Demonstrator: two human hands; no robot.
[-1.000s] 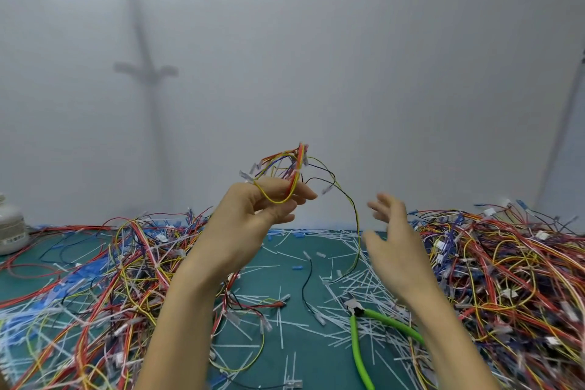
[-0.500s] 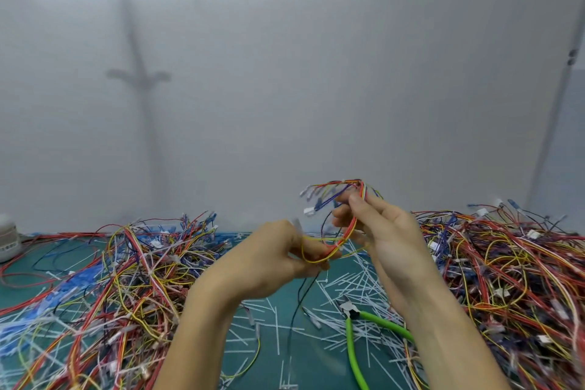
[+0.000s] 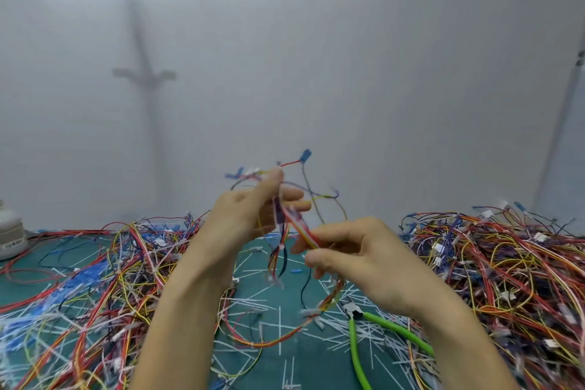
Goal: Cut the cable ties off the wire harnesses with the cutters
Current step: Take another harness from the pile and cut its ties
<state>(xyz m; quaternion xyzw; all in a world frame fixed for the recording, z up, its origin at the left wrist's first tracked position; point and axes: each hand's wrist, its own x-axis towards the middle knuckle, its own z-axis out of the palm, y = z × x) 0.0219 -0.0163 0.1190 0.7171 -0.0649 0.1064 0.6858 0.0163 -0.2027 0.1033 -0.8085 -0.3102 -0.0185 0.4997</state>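
Observation:
Both hands hold one wire harness (image 3: 292,221) of red, yellow, orange and purple wires up over the table's middle. My left hand (image 3: 250,215) pinches its upper part, where blue and white connectors stick out. My right hand (image 3: 351,250) grips the flat coloured strand lower and nearer to me. Loose ends of the harness hang down in a loop toward the mat. The green-handled cutters (image 3: 357,331) lie on the mat under my right wrist, held by neither hand.
Big tangles of wire harnesses lie at the left (image 3: 95,279) and the right (image 3: 506,263). Cut white cable ties (image 3: 278,320) litter the green mat (image 3: 272,358). A white container (image 3: 9,231) stands at the far left. A white wall is close behind.
My left hand has risen and my right hand has dropped lower, so the harness now stretches between them. Its ends have swung out. The cutters have not moved.

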